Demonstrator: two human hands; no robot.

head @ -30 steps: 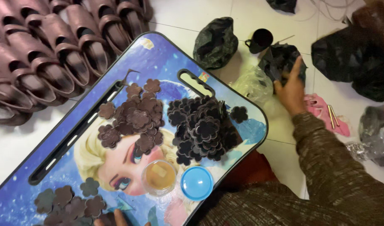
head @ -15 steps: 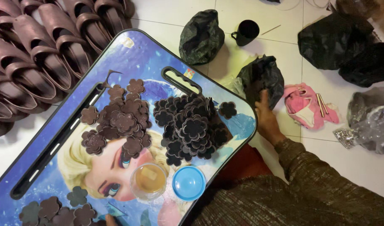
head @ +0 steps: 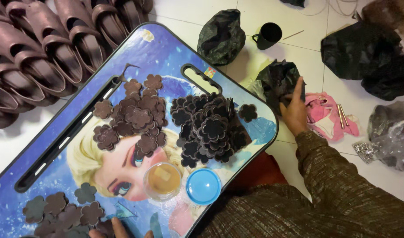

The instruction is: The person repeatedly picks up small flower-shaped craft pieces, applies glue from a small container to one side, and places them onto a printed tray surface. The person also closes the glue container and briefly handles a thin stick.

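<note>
Beside lap board (head: 144,48), right hand (head: 294,110) perhaps nearer bag (head: 279,81)

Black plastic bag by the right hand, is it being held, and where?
Yes. The right hand grips the black plastic bag at its lower right side, fingers curled over its edge.

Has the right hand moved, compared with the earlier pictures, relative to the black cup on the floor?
Yes. The right hand has drawn back from near the black cup toward the person, and now grips the black bag beside the lap tray.

Head view, looking steeply down, seemingly near
</note>
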